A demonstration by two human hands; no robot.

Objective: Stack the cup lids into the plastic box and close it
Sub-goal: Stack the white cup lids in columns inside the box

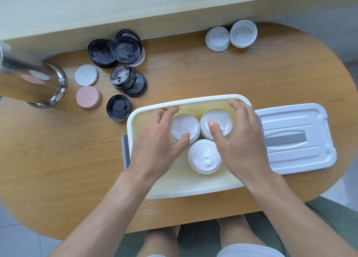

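Both your hands were down inside the box (133, 121). Your left hand (157, 144) had its fingers spread and gently bent over the far-left white stack (185, 128), thumb tip on its top, fingers reaching past its far edge. Your right hand (239, 140) curved likewise over the far-right white stack (216, 124), thumb on top and fingers behind it by the box's far wall; whether either hand actually squeezed its stack I could not tell. A third white stack (204, 157) stood nearer you, between your hands, touched by neither as far as could be seen. The box lay open at the near edge of the tabletop (58, 150), with its cover (296, 140) lying flat just beside it on your right. Farther left were black lids (120, 63), some stacked and some single, with a white disc (86, 75) and a pink disc (88, 97) next to them and a steel cylinder (33, 80) at the left edge. Two more white lids (231, 36) lay at the far right, touching each other.
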